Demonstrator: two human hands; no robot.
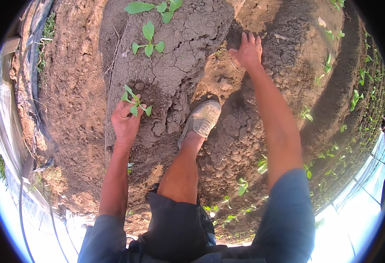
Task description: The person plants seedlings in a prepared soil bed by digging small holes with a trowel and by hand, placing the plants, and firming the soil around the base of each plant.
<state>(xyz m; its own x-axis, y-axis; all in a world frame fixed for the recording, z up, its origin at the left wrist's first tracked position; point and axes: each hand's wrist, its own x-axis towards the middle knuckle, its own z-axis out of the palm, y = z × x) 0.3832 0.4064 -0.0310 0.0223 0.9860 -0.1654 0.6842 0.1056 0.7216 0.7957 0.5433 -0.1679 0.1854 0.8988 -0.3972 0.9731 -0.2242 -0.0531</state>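
My left hand (126, 120) pinches a small green seedling (135, 102) low at its stem, over loose soil on a cracked soil bed (182, 62). The seedling's roots are hidden by my fingers and the soil. My right hand (247, 51) reaches down to dark soil in the furrow right of the bed, its fingers spread and the fingertips at the ground. Nothing shows in it, though its palm is hidden. Farther up the bed stand a four-leaved seedling (148, 41) and another seedling (162, 7).
My foot in a muddy shoe (203, 118) stands in the furrow between my hands. More rows of seedlings (356, 98) run along the right. Plastic sheeting (7, 108) with a dark hose-like edge (34, 65) borders the left side. Dry stalks (113, 59) lie on the bed's left part.
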